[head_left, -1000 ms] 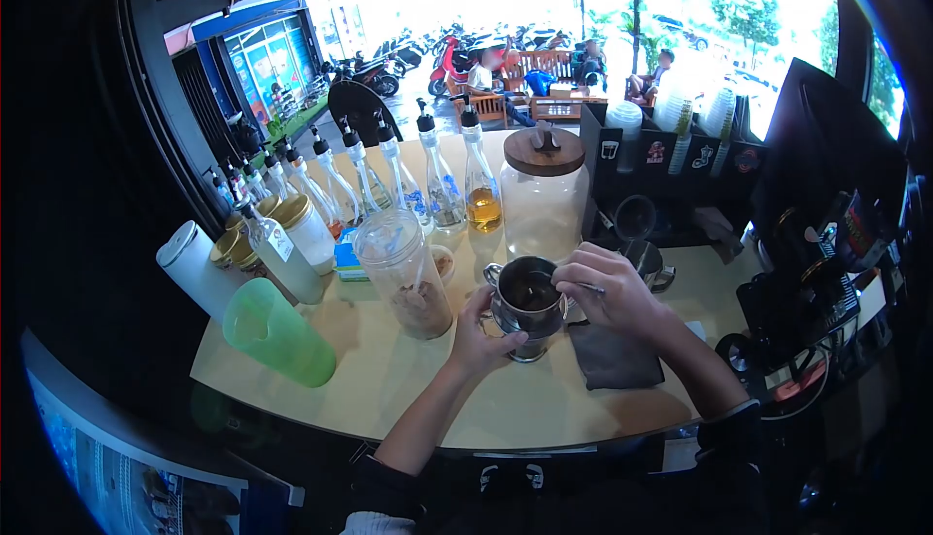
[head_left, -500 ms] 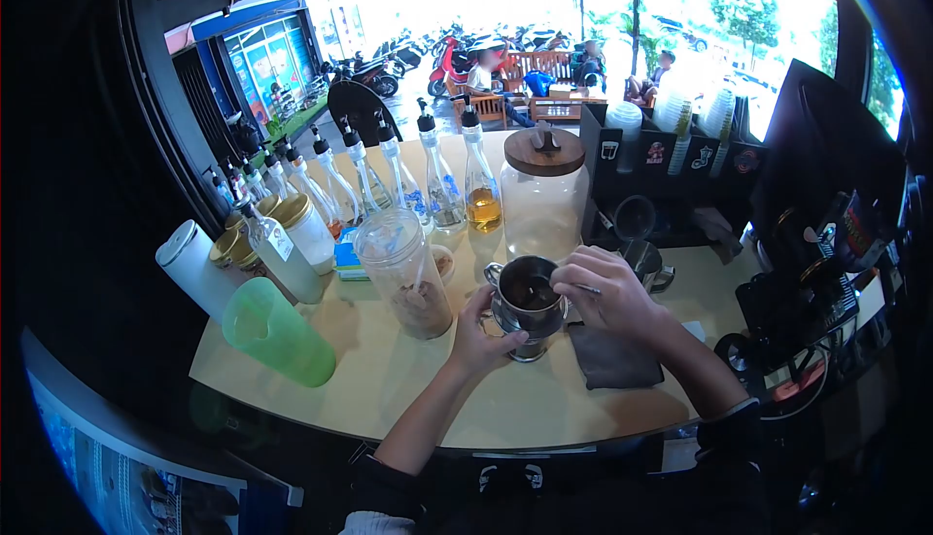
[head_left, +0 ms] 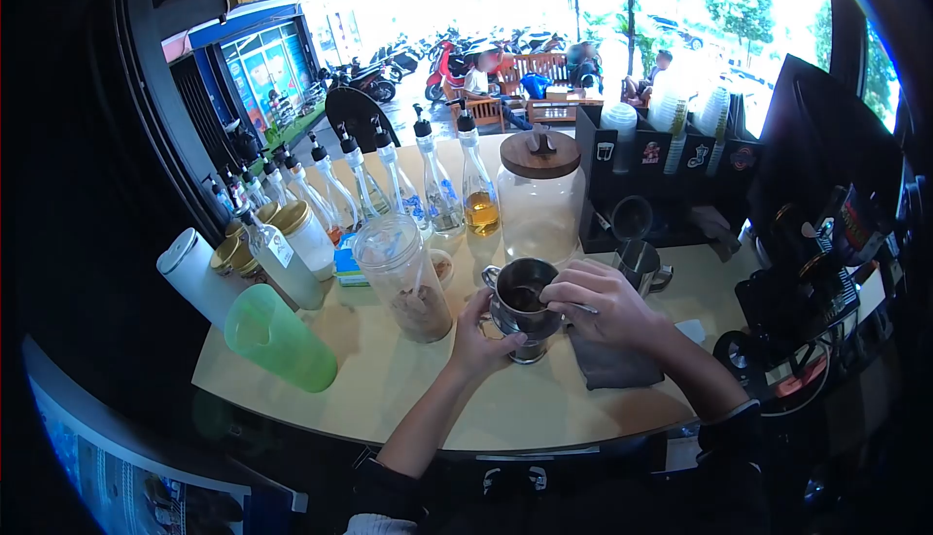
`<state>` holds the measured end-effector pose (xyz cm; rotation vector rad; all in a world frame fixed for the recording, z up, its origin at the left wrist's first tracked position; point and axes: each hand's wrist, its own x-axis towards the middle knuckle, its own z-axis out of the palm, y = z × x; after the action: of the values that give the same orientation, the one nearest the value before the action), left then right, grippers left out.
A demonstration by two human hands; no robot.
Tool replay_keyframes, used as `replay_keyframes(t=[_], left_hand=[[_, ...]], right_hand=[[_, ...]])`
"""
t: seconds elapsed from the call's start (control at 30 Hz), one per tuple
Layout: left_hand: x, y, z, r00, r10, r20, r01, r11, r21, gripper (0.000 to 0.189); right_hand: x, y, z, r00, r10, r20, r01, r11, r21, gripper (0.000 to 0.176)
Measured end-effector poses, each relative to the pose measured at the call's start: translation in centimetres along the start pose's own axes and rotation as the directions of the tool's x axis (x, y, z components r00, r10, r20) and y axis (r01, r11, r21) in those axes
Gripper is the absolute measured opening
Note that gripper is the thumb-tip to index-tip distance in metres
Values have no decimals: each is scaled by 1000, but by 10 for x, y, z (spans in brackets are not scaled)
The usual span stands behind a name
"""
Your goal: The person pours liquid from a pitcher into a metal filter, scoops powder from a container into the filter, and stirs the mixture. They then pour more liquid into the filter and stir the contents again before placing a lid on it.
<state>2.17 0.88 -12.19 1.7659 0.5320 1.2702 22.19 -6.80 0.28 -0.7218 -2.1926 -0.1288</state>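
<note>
A metal cup [head_left: 525, 321] with a looped handle stands upright on the counter, its dark inside facing me. My left hand [head_left: 478, 337] wraps round its left side, thumb across the front. In my right hand [head_left: 610, 304], fingers pinch the thin metal handle of what looks like a spoon [head_left: 586, 309]; its lower end dips into the cup and is hidden. Left of the cup stands a tall clear jar [head_left: 403, 277] holding brown powder. A folded grey cloth [head_left: 617, 360] lies beneath my right wrist.
Pump bottles [head_left: 428, 180] line the counter's far edge beside a wood-lidded glass jar [head_left: 540, 205]. A green pitcher [head_left: 280, 336] leans at left. A clear mug [head_left: 641, 268] and a black cup rack [head_left: 671, 175] stand at right. People sit outside.
My right hand has shifted slightly left and down over the cup, tilting the spoon handle. My left hand stays on the cup. The view has moved a little.
</note>
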Motion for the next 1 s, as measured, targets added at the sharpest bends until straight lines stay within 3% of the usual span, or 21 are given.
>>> replay_keyframes(t=[0.1, 0.27, 0.4, 0.5, 0.63, 0.73, 0.8, 0.9, 1.0], left_hand=[[0, -5, 1, 1000, 6, -5, -7, 1000, -16, 71], [0, -6, 1, 1000, 1, -14, -1, 1000, -24, 72], [0, -5, 1, 1000, 12, -5, -12, 1000, 3, 73], [0, -1, 1, 1000, 3, 1, -2, 1000, -20, 76], [-2, -5, -1, 1000, -24, -5, 25, 999, 28, 82], [2, 14, 1, 996, 56, -68, -52, 997, 52, 91], [5, 35, -5, 968, 236, -87, -185, 902, 391, 97], [8, 51, -13, 961, 275, -22, -223, 825, 520, 98], [17, 72, -15, 967, 244, 73, -232, 728, 646, 92]], right_hand=[[-1, 2, -4, 999, -5, 40, 11, 987, -163, 16], [-4, -3, 3, 1000, -1, 1, 1, 1000, -8, 15], [-7, 6, -2, 999, 39, 10, -37, 993, -111, 14], [-8, -7, -3, 993, 118, -6, -117, 990, 82, 12], [-10, -2, -9, 993, 114, -14, -115, 990, -87, 14], [-9, -7, -12, 979, 203, -1, -203, 979, -3, 13], [-9, -10, -14, 979, 204, 11, -204, 979, 3, 11], [-8, -11, -16, 987, 158, -19, -158, 987, -36, 10], [-5, -19, -17, 972, 234, -26, -234, 972, -28, 10]])
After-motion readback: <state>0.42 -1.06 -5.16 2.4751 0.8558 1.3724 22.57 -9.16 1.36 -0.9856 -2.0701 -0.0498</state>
